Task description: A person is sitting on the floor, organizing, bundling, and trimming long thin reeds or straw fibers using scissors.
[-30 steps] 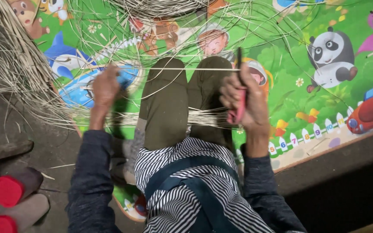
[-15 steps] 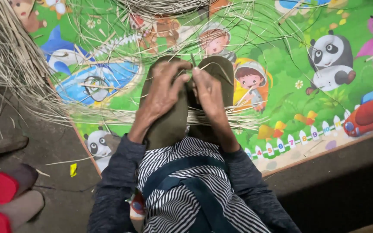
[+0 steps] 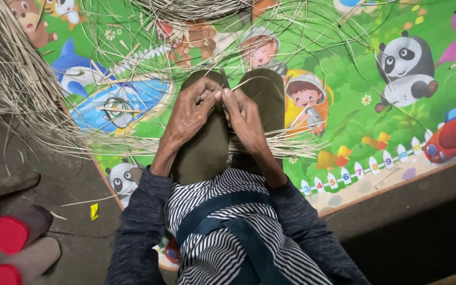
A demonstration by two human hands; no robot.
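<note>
My left hand (image 3: 188, 113) and right hand (image 3: 244, 119) meet over my knees, each grip pinched narrow on one thin pale straw strip (image 3: 249, 82). Loose dry straw bundles (image 3: 22, 89) crowd the colourful cartoon floor mat's (image 3: 365, 79) left edge; its right side lies open.

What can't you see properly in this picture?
Head view:
- What the left hand and right hand pinch: fingers cover it.
- Woven piece: cut off by the top edge.
- Red-capped things: cut off at the left edge.
- Mat under the knees: hidden.
</note>
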